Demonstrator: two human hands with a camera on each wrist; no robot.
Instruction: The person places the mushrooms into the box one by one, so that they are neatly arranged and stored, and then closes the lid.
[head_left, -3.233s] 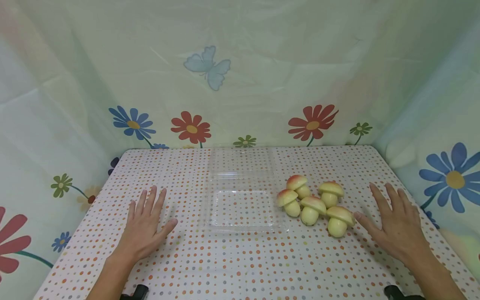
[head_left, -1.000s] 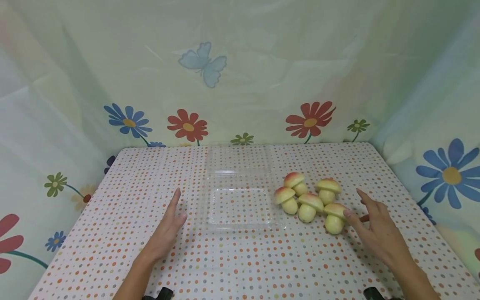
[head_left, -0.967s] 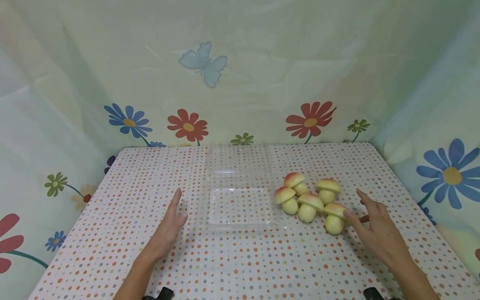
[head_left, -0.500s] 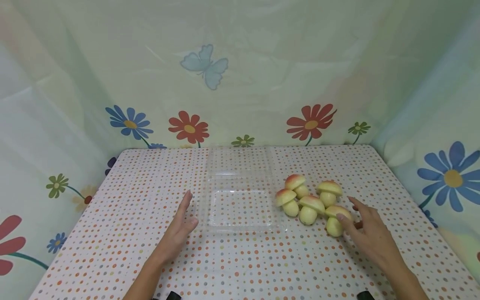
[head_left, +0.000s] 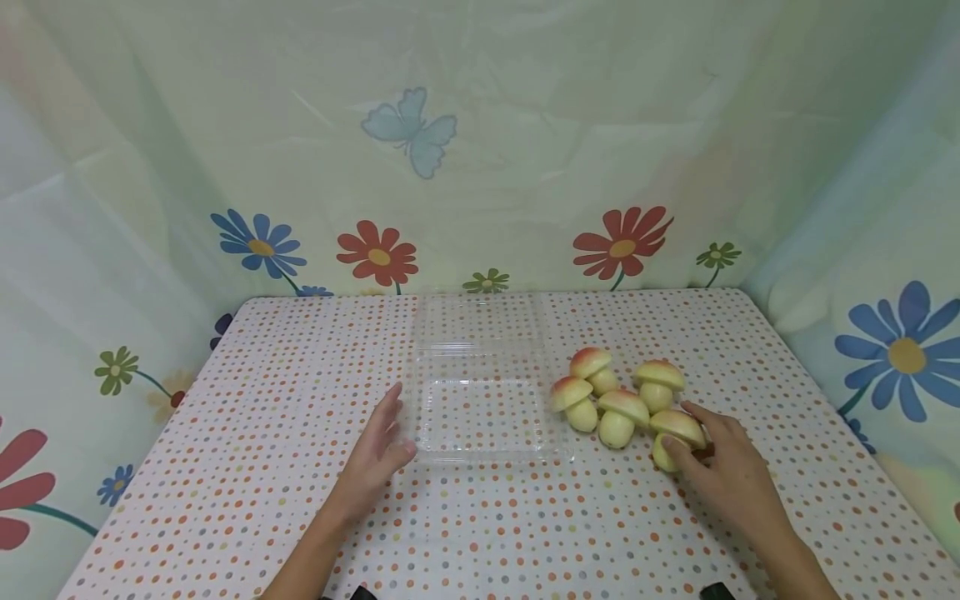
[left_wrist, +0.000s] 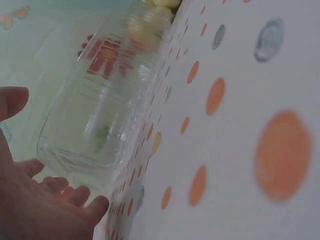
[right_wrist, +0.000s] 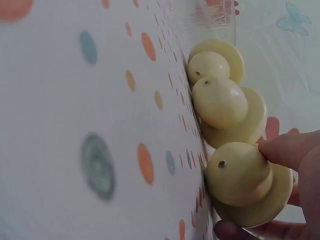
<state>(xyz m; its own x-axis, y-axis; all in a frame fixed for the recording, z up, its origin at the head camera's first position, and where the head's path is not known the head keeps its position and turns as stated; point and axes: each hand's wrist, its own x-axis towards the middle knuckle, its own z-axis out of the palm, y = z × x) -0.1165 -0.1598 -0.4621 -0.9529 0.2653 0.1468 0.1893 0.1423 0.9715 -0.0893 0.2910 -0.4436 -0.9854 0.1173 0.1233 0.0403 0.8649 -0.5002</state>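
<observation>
Shifted inward since the earlier frame, the right grip pinches the nearest smooth, bulb-stemmed mushroom, which sits on the dotted bench. Four other dome-capped mushrooms lie alongside, unmoved. Also further inward, the left grip is relaxed beside the clear plastic container.

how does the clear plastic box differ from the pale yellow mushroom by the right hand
The clear plastic box shows dots through; the pale yellow mushroom is opaque. The box is larger, rectangular; the mushroom smaller, rounded. The right hand grips the mushroom; the left hand is beside the box. Both sit on the dotted white table.
</observation>
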